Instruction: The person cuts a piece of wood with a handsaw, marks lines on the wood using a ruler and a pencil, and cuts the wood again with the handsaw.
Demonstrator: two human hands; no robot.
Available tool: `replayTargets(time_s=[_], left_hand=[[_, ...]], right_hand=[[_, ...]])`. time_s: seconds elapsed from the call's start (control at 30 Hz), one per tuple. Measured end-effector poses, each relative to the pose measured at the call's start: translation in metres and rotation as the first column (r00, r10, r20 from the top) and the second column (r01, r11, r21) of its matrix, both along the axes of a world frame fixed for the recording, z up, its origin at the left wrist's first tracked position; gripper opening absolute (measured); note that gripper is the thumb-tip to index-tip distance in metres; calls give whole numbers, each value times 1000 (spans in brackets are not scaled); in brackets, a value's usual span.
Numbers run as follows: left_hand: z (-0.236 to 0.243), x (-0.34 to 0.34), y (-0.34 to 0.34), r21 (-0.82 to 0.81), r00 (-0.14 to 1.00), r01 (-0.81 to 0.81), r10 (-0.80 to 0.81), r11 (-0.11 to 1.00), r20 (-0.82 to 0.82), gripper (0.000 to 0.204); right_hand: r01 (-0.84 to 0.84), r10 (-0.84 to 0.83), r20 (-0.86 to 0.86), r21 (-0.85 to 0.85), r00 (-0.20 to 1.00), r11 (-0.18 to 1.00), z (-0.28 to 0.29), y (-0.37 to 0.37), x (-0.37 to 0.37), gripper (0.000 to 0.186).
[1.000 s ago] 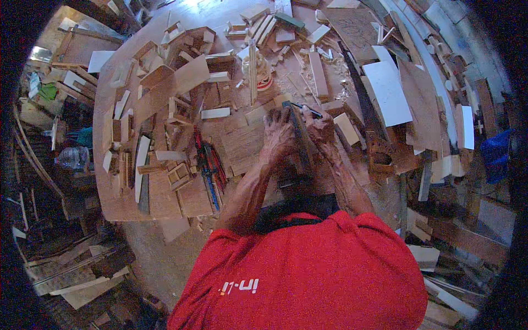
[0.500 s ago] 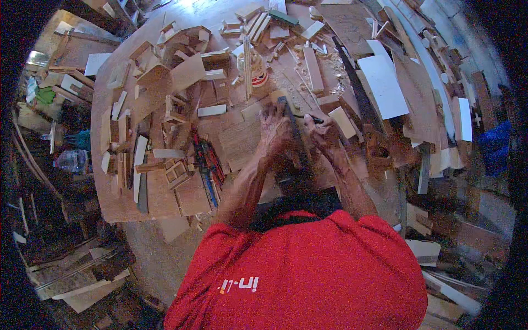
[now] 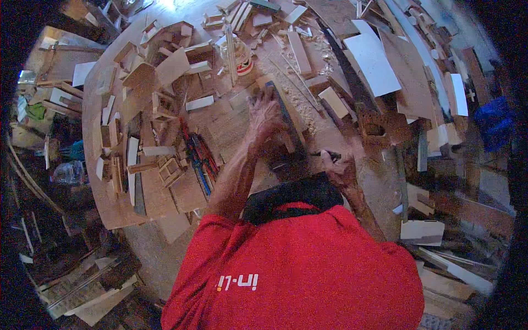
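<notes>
My left hand point(image 3: 265, 116) presses down on a long dark straight bar point(image 3: 287, 116), its fingers bent over the bar's left side. The bar lies slantwise on a pale wooden board point(image 3: 296, 122), which shows along the bar's right side. Lower and to the right, my right hand point(image 3: 341, 169) is closed around a slim dark tool point(image 3: 320, 153), its tip pointing left toward the near end of the bar. Blur hides what kind of tool it is. Thin wood shavings point(image 3: 302, 110) lie just right of the board.
A clear jar point(image 3: 242, 61) with a red-and-white label stands ahead, wooden sticks beside it. Red and blue pliers-like tools point(image 3: 199, 157) lie to the left. Wood offcuts and small frames point(image 3: 171, 169) crowd the left side. White panels point(image 3: 374, 58) lean at right.
My right hand has drawn back toward my body and slightly right with the slim tool. The left hand still presses the bar. The whole view has shifted a little.
</notes>
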State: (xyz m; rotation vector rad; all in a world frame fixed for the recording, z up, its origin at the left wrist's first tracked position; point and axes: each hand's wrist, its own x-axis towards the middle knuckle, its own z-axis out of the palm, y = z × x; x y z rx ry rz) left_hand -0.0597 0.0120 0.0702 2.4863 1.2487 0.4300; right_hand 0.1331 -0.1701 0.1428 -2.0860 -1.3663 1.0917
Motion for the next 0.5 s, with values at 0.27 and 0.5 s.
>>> replayTargets(time_s=[0.27, 0.5], left_hand=[[-7, 3, 2, -111, 992, -64, 51, 992, -119, 85], [-5, 6, 4, -42, 967, -58, 45, 997, -251, 79]], right_hand=[[174, -106, -161, 500, 981, 848, -56, 22, -13, 20], [101, -93, -53, 746, 994, 659, -67, 98, -31, 14]])
